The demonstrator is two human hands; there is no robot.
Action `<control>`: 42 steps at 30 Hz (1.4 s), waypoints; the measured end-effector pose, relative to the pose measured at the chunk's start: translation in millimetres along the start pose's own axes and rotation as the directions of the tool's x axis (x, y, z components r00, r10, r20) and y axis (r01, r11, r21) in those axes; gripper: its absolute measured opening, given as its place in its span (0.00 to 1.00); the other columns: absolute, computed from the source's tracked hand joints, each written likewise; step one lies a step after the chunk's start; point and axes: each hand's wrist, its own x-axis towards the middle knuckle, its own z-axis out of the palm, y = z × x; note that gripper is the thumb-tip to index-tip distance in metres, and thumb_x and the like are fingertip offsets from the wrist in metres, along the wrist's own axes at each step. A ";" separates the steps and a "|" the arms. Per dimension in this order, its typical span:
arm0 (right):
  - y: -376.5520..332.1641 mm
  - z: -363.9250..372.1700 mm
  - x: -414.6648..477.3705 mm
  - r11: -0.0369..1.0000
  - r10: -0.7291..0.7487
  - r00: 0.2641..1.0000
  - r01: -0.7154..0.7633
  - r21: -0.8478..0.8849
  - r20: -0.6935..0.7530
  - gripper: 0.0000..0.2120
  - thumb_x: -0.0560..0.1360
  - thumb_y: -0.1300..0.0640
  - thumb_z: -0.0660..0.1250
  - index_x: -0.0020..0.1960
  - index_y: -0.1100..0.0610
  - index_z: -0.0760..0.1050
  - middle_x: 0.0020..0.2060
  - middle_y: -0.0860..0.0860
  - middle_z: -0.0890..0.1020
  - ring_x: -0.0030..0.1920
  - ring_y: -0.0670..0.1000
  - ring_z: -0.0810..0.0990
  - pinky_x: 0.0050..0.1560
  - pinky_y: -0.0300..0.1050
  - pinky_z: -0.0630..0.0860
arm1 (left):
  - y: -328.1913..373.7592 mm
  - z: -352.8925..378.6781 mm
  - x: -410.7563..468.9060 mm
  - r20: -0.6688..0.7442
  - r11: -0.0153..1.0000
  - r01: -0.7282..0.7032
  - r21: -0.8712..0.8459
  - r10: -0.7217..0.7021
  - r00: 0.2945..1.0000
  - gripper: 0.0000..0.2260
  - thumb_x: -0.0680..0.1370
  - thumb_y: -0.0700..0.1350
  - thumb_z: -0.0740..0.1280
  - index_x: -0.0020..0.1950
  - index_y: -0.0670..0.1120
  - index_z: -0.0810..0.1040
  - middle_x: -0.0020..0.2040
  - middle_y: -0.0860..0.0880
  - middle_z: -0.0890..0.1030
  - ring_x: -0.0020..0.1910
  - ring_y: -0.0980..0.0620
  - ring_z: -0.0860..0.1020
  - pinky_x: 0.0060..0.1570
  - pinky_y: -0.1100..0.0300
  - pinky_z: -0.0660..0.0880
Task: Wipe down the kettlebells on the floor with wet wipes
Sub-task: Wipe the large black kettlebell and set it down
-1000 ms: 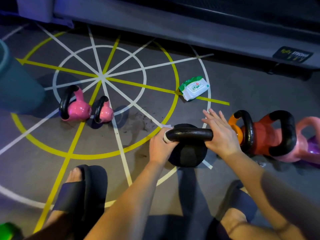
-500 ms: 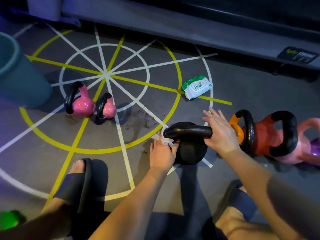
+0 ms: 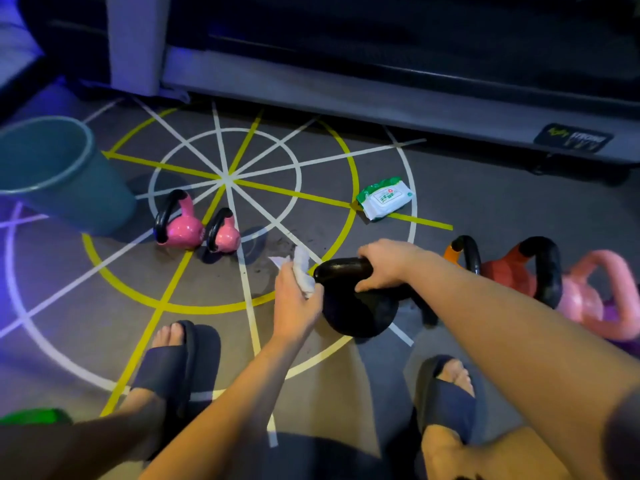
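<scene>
At the black kettlebell (image 3: 360, 310): clenching right hand (image 3: 386, 263) round its side-to-side handle (image 3: 343, 270); pinching wipe (image 3: 302, 271) in left hand (image 3: 294, 303), against handle's left end.

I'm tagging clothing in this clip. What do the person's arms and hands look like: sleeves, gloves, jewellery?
The left hand and right hand are bare: no gloves, rings or watch visible. Forearms bare too; a dark sleeve shows on the right arm.
</scene>
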 end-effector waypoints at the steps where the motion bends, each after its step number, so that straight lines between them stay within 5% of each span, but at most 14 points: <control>1: 0.0 1.8 0.4 1.000 0.012 1.000 -0.012 0.010 0.021 0.23 0.69 0.37 0.72 0.57 0.50 0.75 0.51 0.51 0.81 0.52 0.56 0.81 0.49 0.49 0.79 | 6.3 1.3 1.9 0.004 0.998 0.027 -0.061 -0.027 1.000 0.05 0.74 0.46 0.62 0.48 0.48 0.73 0.47 0.51 0.78 0.49 0.50 0.75 0.48 0.52 0.74; 3: -0.9 5.5 4.4 0.989 0.043 0.997 -0.051 0.141 0.059 0.16 0.68 0.42 0.71 0.47 0.52 0.77 0.42 0.52 0.85 0.42 0.55 0.84 0.45 0.50 0.82 | 22.1 3.7 11.2 0.027 0.978 0.095 -0.184 -0.092 0.995 0.11 0.77 0.49 0.59 0.53 0.54 0.80 0.54 0.56 0.82 0.58 0.55 0.78 0.59 0.57 0.72; 5: -3.0 6.2 11.1 0.948 0.058 0.989 -0.098 0.304 0.138 0.11 0.68 0.48 0.71 0.43 0.55 0.77 0.31 0.53 0.85 0.33 0.53 0.85 0.40 0.50 0.85 | 35.3 8.9 27.3 0.039 0.963 0.150 -0.223 -0.145 0.989 0.13 0.80 0.53 0.59 0.57 0.55 0.82 0.53 0.55 0.84 0.58 0.53 0.80 0.60 0.57 0.73; 8: -3.3 2.5 15.7 0.953 0.047 0.992 -0.080 0.292 0.117 0.11 0.67 0.47 0.73 0.41 0.54 0.77 0.33 0.52 0.83 0.33 0.53 0.83 0.36 0.48 0.83 | 39.7 24.7 45.2 0.075 0.970 0.201 -0.141 -0.192 0.979 0.13 0.82 0.55 0.61 0.51 0.51 0.83 0.44 0.50 0.85 0.50 0.47 0.82 0.56 0.49 0.76; 12: -2.7 4.8 14.2 0.964 0.046 0.994 -0.070 0.257 0.100 0.11 0.67 0.46 0.71 0.40 0.53 0.76 0.32 0.50 0.82 0.33 0.52 0.82 0.35 0.45 0.79 | 35.3 41.9 42.2 0.049 0.965 0.188 -0.181 -0.182 0.982 0.12 0.79 0.54 0.65 0.39 0.60 0.84 0.37 0.59 0.84 0.42 0.54 0.80 0.51 0.49 0.78; 15: -3.8 2.2 16.9 0.927 0.035 0.973 -0.118 0.357 0.229 0.10 0.68 0.50 0.69 0.42 0.57 0.77 0.27 0.54 0.83 0.30 0.54 0.85 0.38 0.52 0.85 | 18.6 48.5 50.5 0.050 0.963 0.160 -0.215 -0.153 0.987 0.19 0.74 0.58 0.63 0.42 0.45 0.86 0.40 0.48 0.86 0.41 0.46 0.80 0.47 0.44 0.77; 18: -5.9 -1.1 20.2 0.933 0.085 0.983 -0.136 0.334 0.162 0.11 0.65 0.47 0.72 0.39 0.54 0.76 0.29 0.53 0.82 0.27 0.54 0.83 0.33 0.50 0.83 | 9.7 53.6 59.2 -0.017 0.952 0.190 -0.239 -0.199 0.980 0.27 0.69 0.59 0.62 0.39 0.32 0.78 0.33 0.47 0.73 0.35 0.49 0.70 0.42 0.38 0.73; 23: -15.8 0.1 24.0 0.910 0.177 0.977 -0.207 0.358 0.115 0.12 0.64 0.45 0.72 0.37 0.52 0.75 0.33 0.51 0.80 0.33 0.52 0.81 0.32 0.44 0.76 | 14.5 49.4 73.6 0.000 0.950 0.192 -0.246 -0.198 0.980 0.21 0.68 0.55 0.61 0.35 0.35 0.77 0.32 0.47 0.69 0.35 0.49 0.68 0.39 0.41 0.72; 28: -53.1 9.0 29.2 0.760 0.386 0.916 -0.381 0.526 0.106 0.12 0.62 0.45 0.69 0.38 0.52 0.75 0.34 0.52 0.82 0.36 0.56 0.83 0.40 0.50 0.83 | 10.6 32.5 105.1 0.128 0.958 0.189 -0.218 -0.164 0.978 0.20 0.68 0.55 0.61 0.33 0.37 0.72 0.31 0.40 0.66 0.34 0.44 0.64 0.39 0.36 0.71; 32: -82.4 6.5 34.8 0.585 0.487 0.861 -0.444 0.679 0.143 0.11 0.64 0.47 0.69 0.37 0.56 0.78 0.25 0.53 0.82 0.25 0.53 0.82 0.35 0.52 0.84 | 19.2 11.5 128.1 0.210 0.966 0.193 -0.172 -0.155 0.965 0.15 0.69 0.53 0.61 0.30 0.43 0.67 0.30 0.44 0.67 0.34 0.43 0.65 0.39 0.41 0.71; 38: -120.2 -10.5 76.8 0.352 0.535 0.832 -0.380 0.855 0.149 0.11 0.63 0.50 0.69 0.34 0.58 0.78 0.22 0.53 0.80 0.23 0.54 0.80 0.34 0.56 0.82 | 29.1 -24.8 186.2 0.312 0.978 0.178 -0.109 -0.137 0.940 0.15 0.72 0.52 0.63 0.25 0.51 0.68 0.27 0.52 0.65 0.32 0.47 0.67 0.37 0.44 0.71; 42: -146.8 -32.6 118.7 0.178 0.537 0.827 -0.306 0.935 0.168 0.11 0.61 0.52 0.72 0.36 0.60 0.79 0.25 0.53 0.81 0.26 0.55 0.80 0.30 0.52 0.78 | 66.6 -53.6 220.3 0.280 0.972 0.161 -0.169 -0.109 0.954 0.16 0.80 0.45 0.62 0.32 0.48 0.73 0.30 0.50 0.76 0.33 0.52 0.74 0.40 0.57 0.69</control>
